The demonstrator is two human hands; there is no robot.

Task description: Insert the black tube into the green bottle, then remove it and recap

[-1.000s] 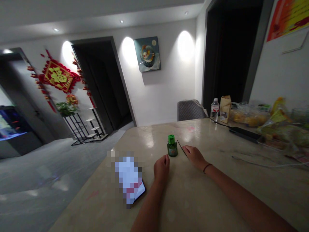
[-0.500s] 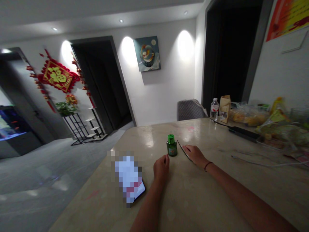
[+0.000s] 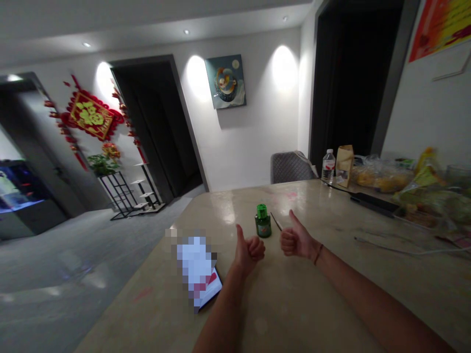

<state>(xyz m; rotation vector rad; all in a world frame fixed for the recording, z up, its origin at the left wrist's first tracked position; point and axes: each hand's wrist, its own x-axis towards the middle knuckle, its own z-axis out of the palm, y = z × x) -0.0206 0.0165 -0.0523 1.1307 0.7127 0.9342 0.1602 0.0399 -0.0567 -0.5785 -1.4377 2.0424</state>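
My left hand is raised in a thumbs-up, its fingers curled closed on nothing. It stands just left of and nearer than a small green bottle with a bright green cap. On the other side, my right hand makes the same thumbs-up, fingers folded in and no object in them. A thin dark stick lies on the table behind it, partly hidden by the hand. Left of my left forearm lies a phone, its lit screen mostly blurred out.
The stone-topped table carries a water bottle, a paper bag, plastic bags of food, a black device and a white cable to the right. A grey chair stands at the far edge.
Both thumbs have come up and the fists have turned into thumbs-up. My right hand has shifted slightly nearer, off the dark stick. The green bottle stays in place.
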